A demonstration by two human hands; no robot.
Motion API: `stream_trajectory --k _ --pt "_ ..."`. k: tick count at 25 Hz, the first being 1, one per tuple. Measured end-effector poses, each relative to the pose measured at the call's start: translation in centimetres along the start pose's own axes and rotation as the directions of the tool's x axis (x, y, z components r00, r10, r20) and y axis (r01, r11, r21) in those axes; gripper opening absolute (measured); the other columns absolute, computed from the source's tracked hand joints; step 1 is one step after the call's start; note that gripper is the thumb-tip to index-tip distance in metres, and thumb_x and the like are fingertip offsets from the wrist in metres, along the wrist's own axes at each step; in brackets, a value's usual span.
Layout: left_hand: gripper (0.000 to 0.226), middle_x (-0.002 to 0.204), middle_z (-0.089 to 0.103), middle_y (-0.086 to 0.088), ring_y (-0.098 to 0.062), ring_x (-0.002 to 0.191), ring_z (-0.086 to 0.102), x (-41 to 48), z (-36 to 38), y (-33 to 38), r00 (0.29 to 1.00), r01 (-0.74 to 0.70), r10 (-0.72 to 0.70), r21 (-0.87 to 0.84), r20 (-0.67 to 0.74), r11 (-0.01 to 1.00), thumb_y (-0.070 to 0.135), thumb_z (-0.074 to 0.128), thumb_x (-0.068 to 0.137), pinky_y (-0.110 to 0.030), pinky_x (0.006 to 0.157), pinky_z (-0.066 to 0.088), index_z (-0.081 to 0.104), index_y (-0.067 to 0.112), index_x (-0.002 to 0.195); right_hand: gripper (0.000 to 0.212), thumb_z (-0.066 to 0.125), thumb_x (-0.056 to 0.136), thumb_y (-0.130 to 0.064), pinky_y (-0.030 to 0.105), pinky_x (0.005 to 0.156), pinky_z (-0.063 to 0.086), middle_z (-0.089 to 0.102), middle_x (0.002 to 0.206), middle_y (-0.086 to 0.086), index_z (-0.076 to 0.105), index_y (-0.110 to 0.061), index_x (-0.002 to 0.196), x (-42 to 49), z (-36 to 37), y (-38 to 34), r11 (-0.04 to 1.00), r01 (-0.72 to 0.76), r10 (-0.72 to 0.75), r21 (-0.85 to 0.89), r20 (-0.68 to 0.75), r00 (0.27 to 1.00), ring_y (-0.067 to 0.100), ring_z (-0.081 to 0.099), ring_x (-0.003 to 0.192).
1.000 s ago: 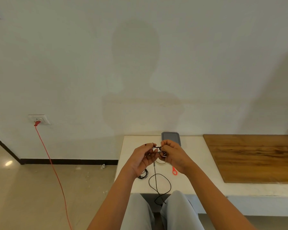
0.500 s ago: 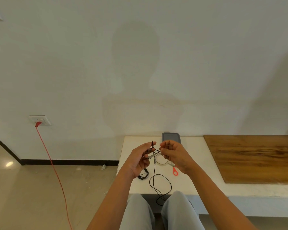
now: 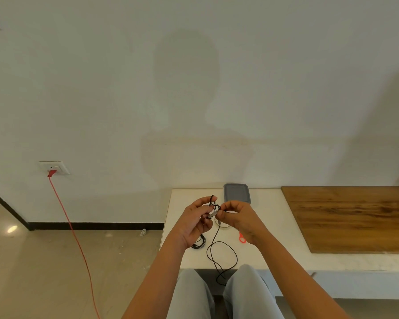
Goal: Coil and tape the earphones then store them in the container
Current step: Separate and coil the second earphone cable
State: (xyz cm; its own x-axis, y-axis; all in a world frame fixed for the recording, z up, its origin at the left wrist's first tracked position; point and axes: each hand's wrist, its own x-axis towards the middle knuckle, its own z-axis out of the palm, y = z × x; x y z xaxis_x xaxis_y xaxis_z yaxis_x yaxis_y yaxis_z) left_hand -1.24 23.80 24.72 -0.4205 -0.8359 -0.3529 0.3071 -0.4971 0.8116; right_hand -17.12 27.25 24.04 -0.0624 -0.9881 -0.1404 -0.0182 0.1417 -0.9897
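Observation:
Black earphones hang from both of my hands above the white table. My left hand pinches a few loops of the cord near its fingertips. My right hand pinches the cord and a small silver piece right beside the left fingers. The rest of the cord drops in a loose loop over the table's front edge, down between my knees. A grey lidded container sits at the table's back, just beyond my hands. A clear tape roll lies on the table, partly hidden under my right hand.
A second coiled black cable lies on the table under my left wrist. A small red ring-shaped tool lies beside my right wrist. A wooden board covers the table's right part. A red cord runs from a wall socket across the floor.
My hands parted slightly, then came close again, with the cord loops now standing up between my left fingertips. The hanging loop of cord swung a little.

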Motion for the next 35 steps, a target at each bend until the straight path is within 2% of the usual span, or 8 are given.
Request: stream_trajectory --k 2,9,13,17,20,24,30,35 --pt "0.029 0.071 0.057 -0.002 -0.006 0.054 0.045 0.0 0.2 -0.2 1.0 -0.014 0.014 0.019 0.004 1.0 -0.003 0.051 0.092 -0.016 0.049 0.044 0.069 0.009 0.112 0.008 0.071 0.08 -0.004 0.025 0.072 0.057 0.07 0.081 0.007 0.067 -0.007 0.087 0.0 0.1 0.0 0.993 -0.033 0.034 0.114 -0.008 0.999 0.017 0.067 0.074" --pt "0.025 0.09 0.065 -0.005 -0.012 0.076 0.058 0.1 0.3 -0.9 0.993 -0.117 0.118 0.201 0.006 0.973 -0.001 0.06 0.089 -0.022 0.063 0.049 0.07 0.014 0.106 0.014 0.062 0.088 -0.005 0.023 0.076 0.057 0.074 0.093 0.013 0.071 0.0 0.098 0.0 0.2 0.2 0.966 -0.082 0.083 0.246 0.006 0.997 0.022 0.072 0.089" --pt "0.027 0.091 0.065 -0.005 -0.013 0.078 0.06 0.1 0.2 -1.1 0.992 -0.128 0.129 0.229 0.013 0.965 -0.003 0.06 0.088 -0.023 0.064 0.049 0.07 0.015 0.106 0.01 0.061 0.088 -0.001 0.024 0.068 0.058 0.072 0.088 0.014 0.068 0.0 0.095 0.2 0.4 0.0 0.962 -0.099 0.116 0.253 -0.054 0.992 0.021 0.071 0.08" --pt "0.023 0.09 0.069 -0.006 -0.011 0.078 0.06 0.2 -0.1 -1.4 0.994 -0.111 0.112 0.231 0.01 0.967 0.003 0.06 0.091 -0.024 0.066 0.05 0.068 0.014 0.11 0.01 0.06 0.09 -0.004 0.031 0.077 0.057 0.07 0.086 0.013 0.068 -0.004 0.096 0.4 0.2 0.2 0.945 -0.175 0.19 0.277 -0.026 0.981 0.022 0.066 0.08" --pt "0.021 0.091 0.069 -0.005 -0.013 0.084 0.062 0.4 -0.3 -1.8 0.992 -0.127 0.129 0.304 0.013 0.944 0.008 0.062 0.091 -0.028 0.073 0.05 0.068 0.015 0.11 0.011 0.056 0.092 -0.001 0.029 0.073 0.057 0.069 0.084 0.012 0.064 -0.002 0.099 0.3 0.3 0.4 0.915 -0.202 0.22 0.348 -0.014 0.975 0.021 0.066 0.078" --pt "0.02 0.102 0.067 -0.01 -0.019 0.095 0.064 0.8 -0.5 -2.1 0.99 -0.131 0.141 0.356 -0.002 0.925 0.009 0.065 0.089 -0.028 0.077 0.052 0.069 0.016 0.107 0.015 0.056 0.09 0.002 0.028 0.071 0.057 0.068 0.086 0.015 0.061 -0.001 0.104 0.3 0.6 0.5 0.929 -0.179 0.211 0.323 -0.066 0.975 0.021 0.066 0.077" --pt "0.015 0.097 0.069 -0.011 -0.02 0.09 0.065 0.9 -0.6 -2.2 0.995 -0.095 0.094 0.173 0.01 0.98 -0.002 0.058 0.091 -0.025 0.078 0.056 0.068 0.006 0.1 0.014 0.057 0.087 0.008 0.026 0.069 0.059 0.066 0.086 0.015 0.056 0.0 0.099 0.4 0.5 0.6 0.943 -0.118 0.151 0.311 -0.084 0.985 0.023 0.068 0.078" --pt "0.013 0.095 0.071 -0.012 -0.02 0.088 0.069 0.9 -0.8 -2.2 0.99 -0.127 0.138 0.232 -0.034 0.964 0.0 0.061 0.09 -0.027 0.081 0.057 0.068 0.006 0.1 0.008 0.059 0.087 0.007 0.026 0.072 0.058 0.066 0.081 0.011 0.06 0.0 0.089 0.2 0.5 0.8 0.959 -0.068 0.094 0.273 -0.085 0.992 0.02 0.067 0.077"
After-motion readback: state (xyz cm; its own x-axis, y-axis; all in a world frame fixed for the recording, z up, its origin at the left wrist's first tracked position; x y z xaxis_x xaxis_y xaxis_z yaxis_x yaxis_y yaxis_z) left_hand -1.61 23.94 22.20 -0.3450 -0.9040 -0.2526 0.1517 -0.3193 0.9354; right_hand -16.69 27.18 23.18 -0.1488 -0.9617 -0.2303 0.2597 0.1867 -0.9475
